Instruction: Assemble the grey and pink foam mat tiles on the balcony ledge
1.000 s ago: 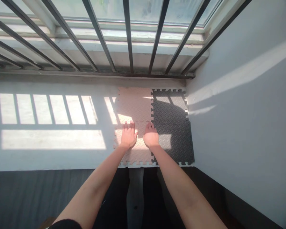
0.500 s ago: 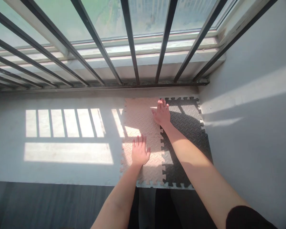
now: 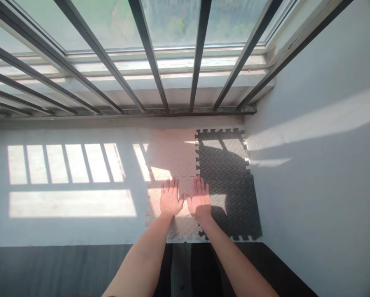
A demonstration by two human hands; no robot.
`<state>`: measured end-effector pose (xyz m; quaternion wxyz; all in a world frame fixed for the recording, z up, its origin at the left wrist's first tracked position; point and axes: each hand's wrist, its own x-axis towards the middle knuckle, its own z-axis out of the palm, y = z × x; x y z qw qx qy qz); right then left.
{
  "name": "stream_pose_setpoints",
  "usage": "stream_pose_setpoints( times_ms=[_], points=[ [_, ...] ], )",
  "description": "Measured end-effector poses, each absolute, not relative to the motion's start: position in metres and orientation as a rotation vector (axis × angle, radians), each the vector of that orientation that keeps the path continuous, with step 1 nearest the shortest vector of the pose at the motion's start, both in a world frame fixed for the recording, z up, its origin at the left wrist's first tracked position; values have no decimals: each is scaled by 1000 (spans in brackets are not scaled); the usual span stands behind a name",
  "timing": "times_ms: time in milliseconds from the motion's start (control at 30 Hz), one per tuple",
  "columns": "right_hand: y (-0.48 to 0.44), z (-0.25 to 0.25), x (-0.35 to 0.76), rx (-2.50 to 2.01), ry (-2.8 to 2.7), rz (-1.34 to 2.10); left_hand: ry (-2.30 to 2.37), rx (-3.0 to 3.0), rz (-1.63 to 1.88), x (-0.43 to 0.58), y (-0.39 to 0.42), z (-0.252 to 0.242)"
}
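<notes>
A: What's the biggest thing in view?

B: A window [image 3: 172, 24] behind dark bars [image 3: 149, 53], with a white ledge [image 3: 49, 235] running along below them and a grey wall [image 3: 311, 198] closing off the right end. Sunlight falls in stripes across the ledge. A dark floor [image 3: 49, 268] lies at the bottom of the view.

A: And on the ledge?

B: A mat [image 3: 185, 156] of interlocking foam tiles, lying flat in the ledge's right corner, against the wall. Beige tiles [image 3: 172, 152] make up its left half, dark tiles [image 3: 225, 156] its right half.

A: Where are the hands?

B: Both are on the mat's near half, below its central seam. The left hand [image 3: 171, 199] lies flat on a beige tile, and the right hand [image 3: 200, 201] lies across the join between beige and dark.

A: Together or apart?

B: Just apart, thumbs nearly meeting. Both palms face down with the fingers spread and pointing away from the person, their tips just short of the seam. Neither hand grips anything. The left forearm [image 3: 138, 264] and right forearm [image 3: 234, 264] angle in from the bottom edge.
</notes>
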<state>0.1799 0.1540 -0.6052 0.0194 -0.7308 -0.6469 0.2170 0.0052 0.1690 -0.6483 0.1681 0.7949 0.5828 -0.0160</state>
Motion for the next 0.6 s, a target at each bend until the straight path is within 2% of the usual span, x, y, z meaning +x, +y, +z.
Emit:
stream_pose_setpoints(
  times_ms=[167,333,467,600],
  points=[
    [99,-625,170,-2244,-2059,1010,1668,2269,-85,6,168,-643],
    [112,-617,170,-2307,-2050,1002,1665,2267,-91,7,172,-643],
    [124,-586,169,-2296,-2054,1026,1623,2197,-110,9,186,-623],
    [110,-525,173,-2281,-2039,1121,1578,1943,-205,5,179,-564]
  ],
)
